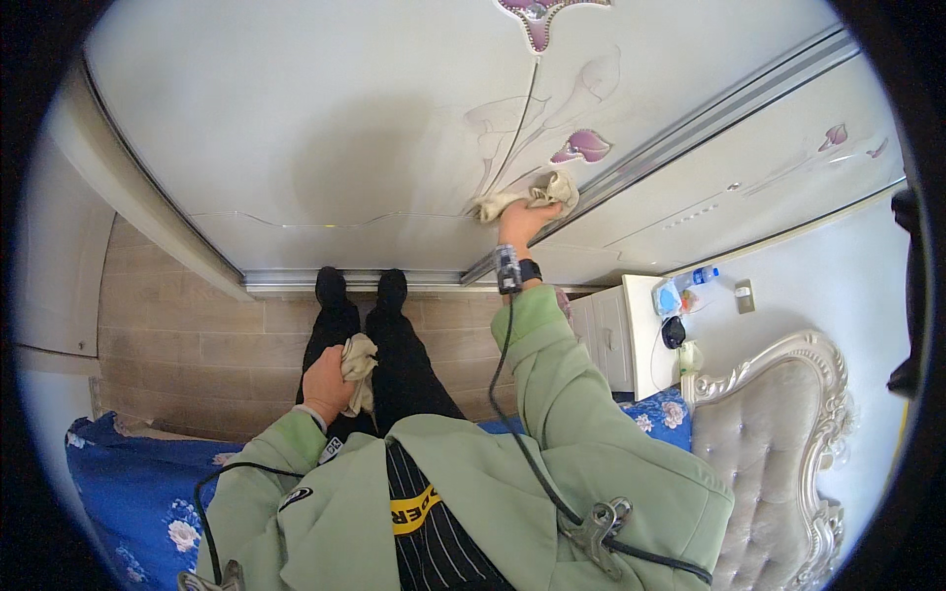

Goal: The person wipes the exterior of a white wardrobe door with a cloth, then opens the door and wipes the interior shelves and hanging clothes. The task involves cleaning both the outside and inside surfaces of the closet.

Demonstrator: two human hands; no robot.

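My right hand (526, 223) presses a crumpled beige cloth (554, 187) against the white wardrobe door (374, 128), just below a purple flower decoration (583, 147) and close to the metal edge of the sliding panel. Its fingers are partly hidden by the cloth. Lower down, my left hand (327, 382) grips a second beige cloth (360, 361) in front of my legs, away from the door. That cloth hangs from the closed fingers.
Below the door runs a metal track (355, 280), with my shoes right at it. A white nightstand (645, 335) holding a bottle (702, 276) stands on the right, beside a tufted headboard (769, 463). Blue floral bedding (128, 502) lies behind me.
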